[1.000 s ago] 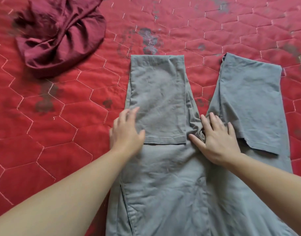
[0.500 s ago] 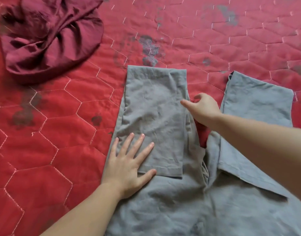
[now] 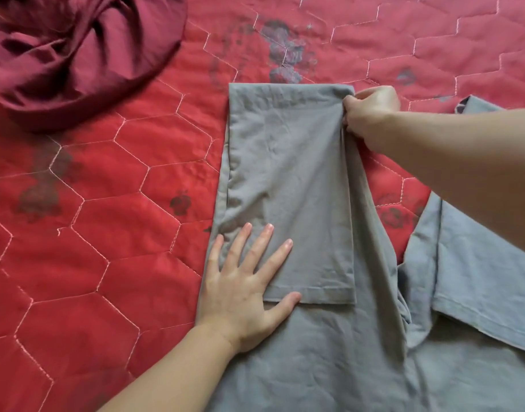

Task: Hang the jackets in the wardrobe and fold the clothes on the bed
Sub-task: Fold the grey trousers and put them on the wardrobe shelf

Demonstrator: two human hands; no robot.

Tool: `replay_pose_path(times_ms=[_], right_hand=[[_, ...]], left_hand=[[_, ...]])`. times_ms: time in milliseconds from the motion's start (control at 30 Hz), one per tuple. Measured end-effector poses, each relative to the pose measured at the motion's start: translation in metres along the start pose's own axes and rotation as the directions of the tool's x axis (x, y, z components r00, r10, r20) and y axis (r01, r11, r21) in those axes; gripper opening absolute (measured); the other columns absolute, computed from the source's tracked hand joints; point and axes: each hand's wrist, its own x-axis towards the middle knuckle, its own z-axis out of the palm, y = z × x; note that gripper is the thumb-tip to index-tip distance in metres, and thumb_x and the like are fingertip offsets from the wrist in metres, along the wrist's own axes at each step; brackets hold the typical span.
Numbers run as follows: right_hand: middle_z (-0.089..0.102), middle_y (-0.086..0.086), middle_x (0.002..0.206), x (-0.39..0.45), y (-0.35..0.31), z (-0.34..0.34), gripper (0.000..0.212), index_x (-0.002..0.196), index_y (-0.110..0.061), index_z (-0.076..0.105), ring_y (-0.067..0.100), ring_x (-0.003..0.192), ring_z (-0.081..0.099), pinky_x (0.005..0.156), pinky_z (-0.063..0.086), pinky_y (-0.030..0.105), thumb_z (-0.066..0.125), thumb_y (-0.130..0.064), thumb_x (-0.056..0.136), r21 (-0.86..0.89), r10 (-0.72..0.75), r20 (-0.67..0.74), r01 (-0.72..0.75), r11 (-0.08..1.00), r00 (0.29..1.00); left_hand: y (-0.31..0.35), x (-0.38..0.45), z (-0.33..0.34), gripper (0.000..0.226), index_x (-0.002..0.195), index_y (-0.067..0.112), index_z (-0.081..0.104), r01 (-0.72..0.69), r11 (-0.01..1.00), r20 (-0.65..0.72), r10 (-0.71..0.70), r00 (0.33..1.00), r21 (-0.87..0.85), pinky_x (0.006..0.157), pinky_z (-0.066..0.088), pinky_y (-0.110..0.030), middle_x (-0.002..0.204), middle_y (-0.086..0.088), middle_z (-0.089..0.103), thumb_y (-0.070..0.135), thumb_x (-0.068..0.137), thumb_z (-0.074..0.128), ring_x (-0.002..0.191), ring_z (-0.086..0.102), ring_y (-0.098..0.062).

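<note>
1. Head view looked down on a pair of grey cotton trousers spread flat on a red quilted bedspread with hexagon stitching; both legs were doubled back toward the waist, and the waistband ran out of frame at the bottom.
2. The left hand lay flat with fingers spread and straight, pressing the hem end of the folded left trouser leg onto the fabric beneath, the thumb just below the hem.
3. The right hand was curled at the far right corner of that leg's fold; it appeared to pinch the cloth edge between thumb and fingers, though the fingertips were tucked out of sight.
4. The folded right trouser leg lay apart to the right, partly hidden under the right forearm, with a wedge of bedspread showing between the two legs.
5. A crumpled maroon garment sat well apart at the top left, not yet folded.
6. Judged step: squaring up the left leg's fold, an early part of folding the trousers.
7. The next move probably called for tugging that corner straight, then laying one leg over the other with edges aligned, smoothing wrinkles before folding again.
</note>
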Motion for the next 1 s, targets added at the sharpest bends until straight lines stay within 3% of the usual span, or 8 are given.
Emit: replay_pose_path(times_ms=[200, 267, 300, 433, 567, 733, 867, 1000], right_hand=[[0.068, 0.006, 0.062, -0.007, -0.015, 0.004, 0.025, 0.075, -0.010, 0.057, 0.014, 0.048, 0.063, 0.046, 0.049, 0.022, 0.042, -0.015, 0.095, 0.205, 0.066, 0.105, -0.087, 0.975, 0.992], [0.067, 0.007, 0.097, -0.035, -0.011, -0.005, 0.011, 0.099, -0.014, 0.053, 0.019, 0.079, 0.066, 0.068, 0.051, 0.029, 0.048, -0.019, 0.091, 0.030, -0.079, 0.117, 0.076, 0.997, 0.990], [0.062, 0.005, 0.111, -0.059, -0.002, -0.011, 0.028, 0.115, -0.017, 0.051, 0.020, 0.093, 0.062, 0.080, 0.048, 0.030, 0.053, -0.024, 0.088, -0.130, -0.232, 0.136, 0.250, 0.960, 0.963], [0.037, 0.004, 0.151, -0.195, 0.080, -0.035, 0.064, 0.144, -0.023, 0.038, 0.023, 0.138, 0.037, 0.113, 0.025, 0.045, 0.048, -0.049, 0.087, -0.402, -0.572, 0.433, 0.718, 0.569, 0.696], [0.006, 0.000, 0.163, -0.269, 0.157, -0.051, 0.069, 0.154, -0.027, 0.014, 0.022, 0.150, 0.001, 0.120, -0.002, 0.044, 0.032, -0.057, 0.094, -0.597, -0.412, 0.520, 0.663, 0.452, 0.749], [0.019, 0.005, 0.161, -0.328, 0.173, -0.060, 0.069, 0.150, -0.025, 0.030, 0.024, 0.148, 0.017, 0.118, 0.007, 0.048, 0.038, -0.057, 0.090, -0.555, -0.445, 0.464, 0.643, 0.528, 0.766], [0.029, 0.011, 0.157, -0.415, 0.222, -0.088, 0.076, 0.147, -0.021, 0.039, 0.030, 0.145, 0.026, 0.113, 0.017, 0.050, 0.044, -0.062, 0.083, -0.547, -0.440, 0.519, 0.680, 0.489, 0.733], [0.031, 0.013, 0.155, -0.463, 0.275, -0.136, 0.090, 0.147, -0.018, 0.040, 0.030, 0.142, 0.031, 0.112, 0.019, 0.048, 0.047, -0.073, 0.076, -0.613, -0.333, 0.520, 0.615, 0.496, 0.787]], left_hand=[[-0.001, 0.009, 0.002, 0.070, 0.147, 0.043, 0.031, 0.027, 0.999, -0.007, -0.027, 1.000, 0.036, 0.116, 0.009, -0.053, 0.158, 0.006, 0.028, 0.074, 0.083, 0.032, 0.147, 0.021, -0.024], [-0.001, 0.009, 0.003, 0.070, 0.147, 0.045, 0.028, 0.032, 0.998, 0.001, -0.032, 0.999, 0.047, 0.117, 0.006, -0.052, 0.159, 0.006, 0.026, 0.075, 0.084, 0.029, 0.148, 0.018, -0.023], [0.000, 0.008, 0.003, 0.071, 0.148, 0.046, 0.023, 0.040, 0.997, 0.010, -0.041, 0.999, 0.060, 0.117, 0.003, -0.051, 0.160, 0.007, 0.022, 0.076, 0.084, 0.025, 0.148, 0.014, -0.022], [0.003, 0.008, -0.001, 0.075, 0.149, 0.047, -0.008, 0.046, 0.986, 0.074, -0.058, 0.996, 0.160, 0.117, -0.011, -0.051, 0.163, 0.008, -0.006, 0.077, 0.081, 0.003, 0.149, -0.011, -0.020], [0.020, -0.009, -0.004, 0.069, 0.151, 0.043, -0.008, 0.034, 0.990, 0.142, -0.053, 0.988, 0.134, 0.114, -0.016, -0.053, 0.163, 0.004, -0.013, 0.068, 0.088, 0.009, 0.148, -0.015, -0.022], [0.052, -0.109, 0.003, 0.070, 0.152, 0.041, 0.010, -0.138, 0.988, 0.226, 0.119, 0.967, 0.070, 0.116, -0.008, -0.051, 0.164, 0.002, 0.001, 0.065, 0.087, 0.010, 0.150, -0.004, -0.022], [0.067, -0.190, 0.003, 0.063, 0.149, 0.036, 0.034, -0.079, 0.996, 0.215, 0.069, 0.974, 0.036, 0.116, 0.008, -0.050, 0.159, -0.003, 0.025, 0.057, 0.090, 0.026, 0.148, 0.019, -0.028], [0.077, -0.232, 0.004, 0.074, 0.152, 0.045, 0.003, 0.009, 0.998, 0.282, -0.024, 0.959, 0.055, 0.118, -0.011, -0.047, 0.162, 0.008, -0.011, 0.069, 0.082, 0.005, 0.145, -0.023, -0.017]])
